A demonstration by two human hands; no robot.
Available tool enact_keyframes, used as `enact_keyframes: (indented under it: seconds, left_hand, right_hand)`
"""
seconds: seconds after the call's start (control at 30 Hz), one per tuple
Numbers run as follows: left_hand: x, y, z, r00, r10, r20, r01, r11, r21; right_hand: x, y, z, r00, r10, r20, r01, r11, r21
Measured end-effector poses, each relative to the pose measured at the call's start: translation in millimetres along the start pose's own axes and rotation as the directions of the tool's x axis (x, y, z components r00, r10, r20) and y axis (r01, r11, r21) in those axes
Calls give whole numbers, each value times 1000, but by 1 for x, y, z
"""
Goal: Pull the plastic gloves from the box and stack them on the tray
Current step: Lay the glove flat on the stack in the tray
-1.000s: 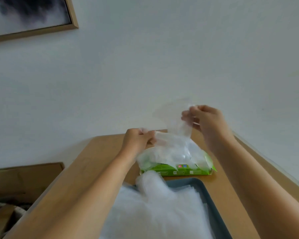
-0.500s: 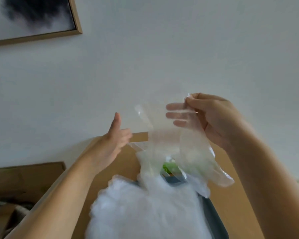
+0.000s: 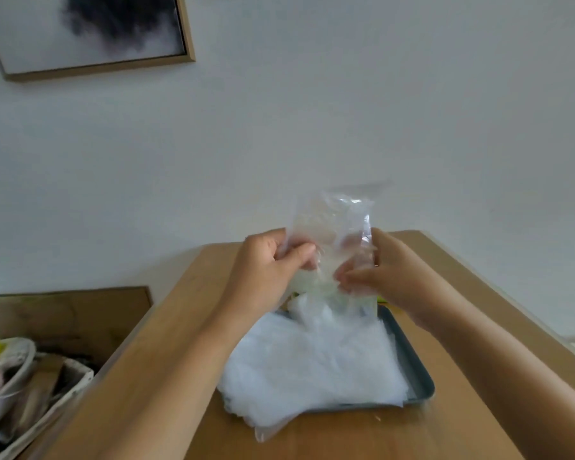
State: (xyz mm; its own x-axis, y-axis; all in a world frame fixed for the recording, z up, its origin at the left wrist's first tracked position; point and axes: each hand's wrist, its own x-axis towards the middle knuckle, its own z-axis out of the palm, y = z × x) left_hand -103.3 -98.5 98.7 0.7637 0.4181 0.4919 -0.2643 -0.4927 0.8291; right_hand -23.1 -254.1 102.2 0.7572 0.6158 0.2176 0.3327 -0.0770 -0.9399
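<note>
A thin, clear plastic glove (image 3: 333, 234) is held up in the air between both hands, over the far end of the tray. Its long axis stands roughly upright: the crumpled upper part rises above the knuckles, while the lower part trails down behind the fingers towards the pile.

The left hand (image 3: 267, 267) grips the glove's left edge, thumb closed against curled fingers. The right hand (image 3: 380, 272) pinches the right edge in the same way. Both are clamped on the film and level with each other, so neither is clearly nearer the drop point.

Directly below and nearer lies the white, hazy stack of plastic gloves (image 3: 312, 360), which fills the dark grey rectangular tray (image 3: 419, 371) and spills over its near left edge. I judge that the coming move is a short lowering towards the near side, laying the glove flat along the stack.

A sliver of green (image 3: 382, 299) past the tray's far right corner is probably the box, mostly hidden. All rests on a light wooden table (image 3: 462, 283).
</note>
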Motion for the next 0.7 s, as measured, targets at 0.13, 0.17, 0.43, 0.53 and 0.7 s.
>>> enact_keyframes:
  seconds: [0.13,0.17,0.43,0.53,0.7]
  left_hand:
    - [6,11,-25,994,52,-93,-42,993,106]
    - [8,14,-32,997,29,-69,-21,993,118]
    - [6,24,-54,946,-212,246,148,955,256]
    - [4,21,-54,919,-226,324,130,947,293]
    - [3,1,-68,841,-333,427,159,906,392]
  right_hand:
    - [-3,7,-11,988,152,28,-138,953,-271]
    - [-3,8,-13,980,197,26,-175,919,-354]
    - [0,-29,-24,953,-303,17,299,928,-223]
    - [5,-42,-3,951,-293,100,304,827,-473]
    - [9,-41,27,963,-223,152,264,895,-359]
